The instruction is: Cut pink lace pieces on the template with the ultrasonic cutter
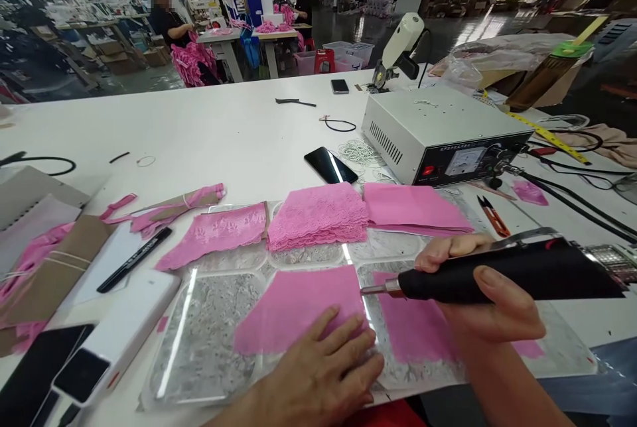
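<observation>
My left hand (331, 364) lies with fingers spread on a flat pink fabric piece (298, 307), which rests on a clear plastic sheet (209, 334) with rounded panels. My right hand (490, 294) is wrapped round a black handheld tool (458, 276). The tool's metal tip points left and meets the right edge of that fabric. Under the tool lies another pink piece (415, 327). Behind them sit a pink lace piece (223, 231), a stack of scalloped pink lace (318, 215) and a stack of plain pink fabric (415, 207).
A grey control box (442, 128) stands at the back right, its cable running right. Near it are a black phone (331, 165), red snips (494, 216) and a cream-coloured device (403, 42). At left are a marker (134, 259) and a white power bank (119, 334). Two people work farther back.
</observation>
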